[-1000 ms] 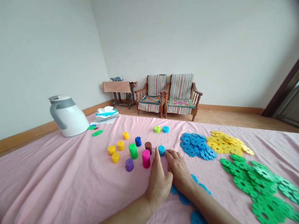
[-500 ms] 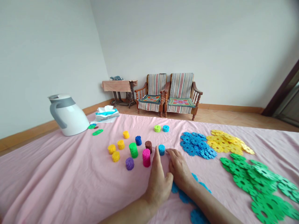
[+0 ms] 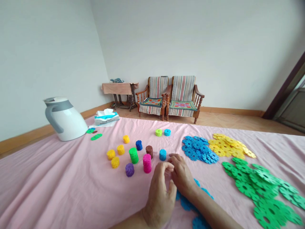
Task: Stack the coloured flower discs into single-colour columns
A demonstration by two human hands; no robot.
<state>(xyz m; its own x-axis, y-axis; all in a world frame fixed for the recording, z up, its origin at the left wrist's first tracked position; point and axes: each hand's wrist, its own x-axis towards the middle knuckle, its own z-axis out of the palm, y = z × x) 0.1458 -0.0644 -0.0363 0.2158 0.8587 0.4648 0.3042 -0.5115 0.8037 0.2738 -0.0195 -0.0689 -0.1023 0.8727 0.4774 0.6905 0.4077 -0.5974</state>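
Observation:
My left hand [image 3: 161,192] hovers over the pink cloth, its thumb and curved fingers apart, with no object showing between them. Its fingertips come up against my right hand [image 3: 182,175], whose fingers are curled downward; whatever they hold, if anything, is hidden. Just left of the right fingertips stands a short light blue stack [image 3: 162,155] of notched discs. Beyond the left hand are a tall magenta stack [image 3: 147,164] and a brown stack [image 3: 149,151]. Light blue flower-shaped discs [image 3: 187,203] lie loose under my right forearm, partly covered by it.
Left stand green [image 3: 133,156], purple [image 3: 130,170], dark blue [image 3: 138,145] and several yellow stacks [image 3: 115,162]. Right lie loose blue [image 3: 199,149], yellow [image 3: 228,144] and green discs [image 3: 262,184]. A white jug [image 3: 69,122] and tissue box [image 3: 106,118] stand far left.
My left hand's fingers have bent from pointing forward to curving right, toward my right hand. The view has shifted slightly, and the stacks stand as before.

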